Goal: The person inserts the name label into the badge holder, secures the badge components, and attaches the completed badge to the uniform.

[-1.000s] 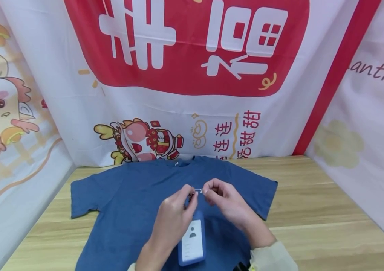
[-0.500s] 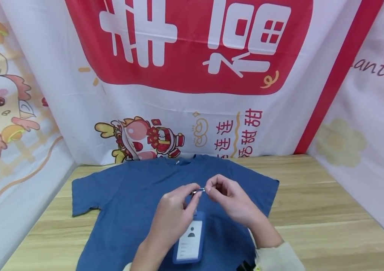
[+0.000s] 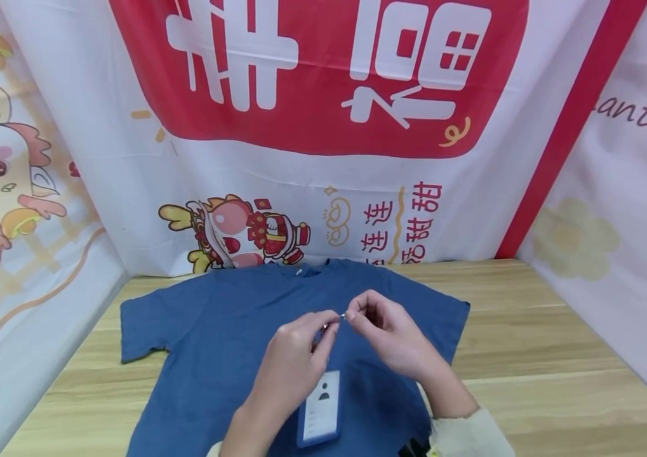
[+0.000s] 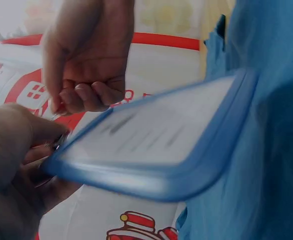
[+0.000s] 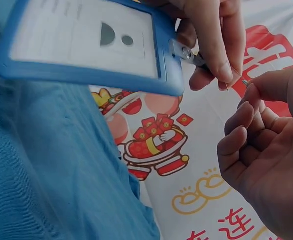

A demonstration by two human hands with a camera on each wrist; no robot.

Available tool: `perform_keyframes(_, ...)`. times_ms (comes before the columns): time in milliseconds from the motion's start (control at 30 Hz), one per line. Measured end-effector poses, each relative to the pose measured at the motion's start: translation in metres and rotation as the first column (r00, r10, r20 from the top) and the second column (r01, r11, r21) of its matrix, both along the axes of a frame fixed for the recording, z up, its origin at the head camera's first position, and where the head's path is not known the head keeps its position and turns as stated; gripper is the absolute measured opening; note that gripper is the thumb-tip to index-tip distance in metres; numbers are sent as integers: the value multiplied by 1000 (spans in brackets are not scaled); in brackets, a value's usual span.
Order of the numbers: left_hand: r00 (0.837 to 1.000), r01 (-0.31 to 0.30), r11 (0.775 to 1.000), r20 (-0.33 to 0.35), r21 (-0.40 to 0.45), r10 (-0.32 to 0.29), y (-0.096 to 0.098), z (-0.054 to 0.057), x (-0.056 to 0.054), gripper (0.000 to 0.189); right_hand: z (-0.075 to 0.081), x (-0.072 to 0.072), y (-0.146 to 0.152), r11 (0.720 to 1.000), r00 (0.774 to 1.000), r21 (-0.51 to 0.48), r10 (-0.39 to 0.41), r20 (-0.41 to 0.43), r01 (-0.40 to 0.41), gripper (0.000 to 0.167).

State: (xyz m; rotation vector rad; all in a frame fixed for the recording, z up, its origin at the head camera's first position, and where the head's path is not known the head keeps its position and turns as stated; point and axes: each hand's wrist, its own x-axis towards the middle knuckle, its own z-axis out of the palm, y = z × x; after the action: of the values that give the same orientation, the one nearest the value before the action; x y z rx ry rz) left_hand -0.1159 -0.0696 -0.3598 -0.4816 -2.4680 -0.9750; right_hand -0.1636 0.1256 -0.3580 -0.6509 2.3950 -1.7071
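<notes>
A blue-framed ID badge holder (image 3: 320,409) with a white card hangs below my left hand (image 3: 294,358), over a dark blue T-shirt (image 3: 232,324). My left thumb and fingers pinch the metal clip (image 5: 187,53) at the badge's top, much of it hidden in the grip. A thin metal pin (image 3: 343,316) bridges the small gap between the two hands. Its far end is between the thumb and forefinger of my right hand (image 3: 388,333), whose other fingers curl toward the palm. In the right wrist view, fine wires show by the left fingertips.
The T-shirt lies spread on a wooden table (image 3: 529,355), collar away from me and both sleeves out. Printed white cloth (image 3: 112,127) with red areas hangs behind and on both sides.
Both hands have shifted slightly up, the right also a little right. Less of the pin shows between them now. The badge has swung left, then back right, under the left hand.
</notes>
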Motion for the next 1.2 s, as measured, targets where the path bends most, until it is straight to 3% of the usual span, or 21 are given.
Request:
perform_keyframes(67, 995, 21, 996, 93, 92, -29, 0, 3, 0, 17, 1, 0, 1, 1000, 1000, -7, -15, 0, 15, 21)
perform_keyframes(167, 975, 24, 976, 208, 218, -71, -2, 5, -1, 17, 0, 0, 2, 1000, 1000, -14, -19, 1, 19, 21)
perform_keyframes(333, 912, -12, 921, 382, 389, -149, -7, 6, -6, 14, -2, -2, 1, 999, 999, -19, -40, -9, 39, 19)
perform_keyframes(400, 885, -30, 898, 430, 440, -181, -8, 5, -8, 17, -3, -3, 1, 998, 998, -22, -60, -10, 60, 18)
perform_keyframes(467, 870, -36, 883, 449, 468, -203, -10, 3, -10, 20, -5, -3, 0, 997, 997, -24, -76, -4, 76, 17)
perform_keyframes(567, 865, -39, 871, 452, 489, -215, -11, 1, -11, 20, -7, -5, -2, 996, 996, -26, -91, 14, 91, 17)
perform_keyframes(800, 881, -81, 850, 437, 520, -184, -12, -4, -15, 16, -11, -8, -7, 992, 991, -24, -122, 55, 123, 19)
perform_keyframes(1200, 863, -85, 854, 466, 514, -194, -14, -11, -19, 18, -14, -10, -9, 989, 986, -21, -147, 84, 150, 20)
